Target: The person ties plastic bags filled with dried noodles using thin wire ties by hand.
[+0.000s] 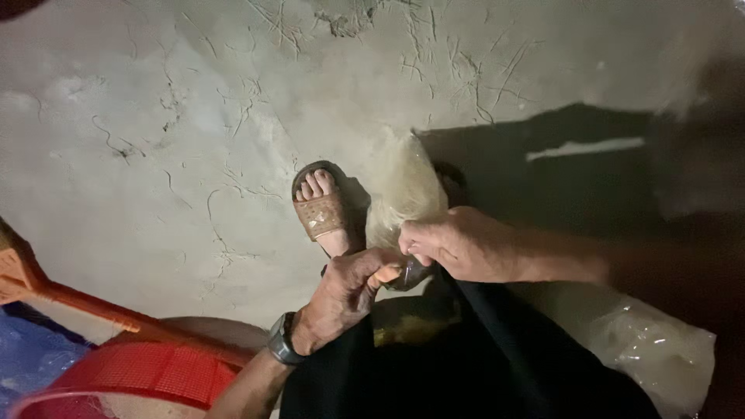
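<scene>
Clear plastic bag [405,190] of pale fibrous stuff, at twelve o'clock from both hands, above the lap. Left hand [347,291] and right hand [454,244] both pinch its neck [407,271]. Judged: the bag is filled, but its neck is not yet closed.

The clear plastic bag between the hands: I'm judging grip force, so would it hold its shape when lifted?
Probably not. The clear plastic bag looks thin and bulges softly, so it would likely sag. Both the left hand and right hand pinch its neck, suggesting slippery film.

Clear plastic bag [405,190] pinched between both hands [403,260].
</scene>
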